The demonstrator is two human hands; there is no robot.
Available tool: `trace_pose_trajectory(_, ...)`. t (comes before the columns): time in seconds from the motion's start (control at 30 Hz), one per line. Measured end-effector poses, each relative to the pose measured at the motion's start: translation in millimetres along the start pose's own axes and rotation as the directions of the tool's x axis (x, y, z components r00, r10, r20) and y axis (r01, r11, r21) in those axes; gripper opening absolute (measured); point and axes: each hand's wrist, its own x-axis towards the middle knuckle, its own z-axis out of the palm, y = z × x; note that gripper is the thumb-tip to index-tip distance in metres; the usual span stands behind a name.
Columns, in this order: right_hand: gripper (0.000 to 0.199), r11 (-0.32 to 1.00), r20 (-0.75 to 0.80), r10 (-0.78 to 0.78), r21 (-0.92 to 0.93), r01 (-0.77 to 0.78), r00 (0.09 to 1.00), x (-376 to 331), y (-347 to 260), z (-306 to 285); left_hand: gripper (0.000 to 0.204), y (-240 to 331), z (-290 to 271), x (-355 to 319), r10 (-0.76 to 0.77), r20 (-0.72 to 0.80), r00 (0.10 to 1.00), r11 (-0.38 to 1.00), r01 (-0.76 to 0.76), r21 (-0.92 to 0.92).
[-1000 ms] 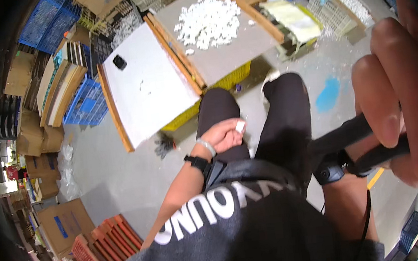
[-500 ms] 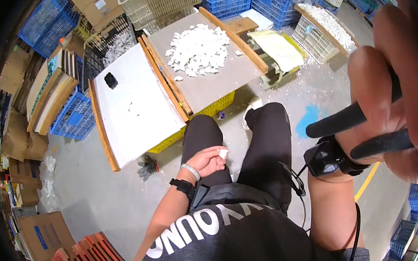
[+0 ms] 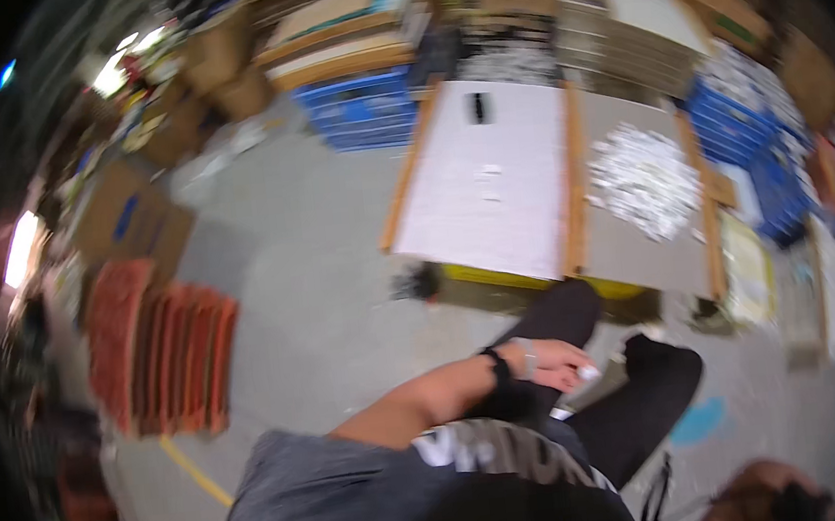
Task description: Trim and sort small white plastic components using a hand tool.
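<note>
Over my lap, my left hand is closed with a small white piece at its fingertips; motion blur hides the piece's exact shape. At the lower right edge a blurred part of my right arm and hand shows, with a dark band on it; its fingers cannot be made out. In front of my knees lies a white board with wooden side rails, carrying a few white bits and a small black object. Beside it, a grey board bears a heap of white pieces.
Stacked reddish-brown slatted trays stand on the floor at left, near a cardboard box. A blue crate sits beyond the boards' left side; more blue crates are at right. A dark glove lies by the white board.
The view has swung left, so the boards now appear farther right. My right hand, large and close before, has dropped to the lower right edge. My left hand still holds the white piece.
</note>
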Motion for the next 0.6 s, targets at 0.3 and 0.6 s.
trace_pose_trajectory(0.3, 0.034, 0.958, 0.031, 0.126, 0.257, -0.130, 0.992, -12, 51, 23, 0.014, -1, 1, -1, 0.019, 0.053, 0.998, 0.998, -0.015, -0.068)
trace_pose_trajectory(0.6, 0.033, 0.954, 0.054, 0.174, 0.238, -0.182, 0.983, -14, 54, 29, 0.012, 5, 2, -4, 0.007, 0.045, 0.999, 1.000, -0.006, -0.017)
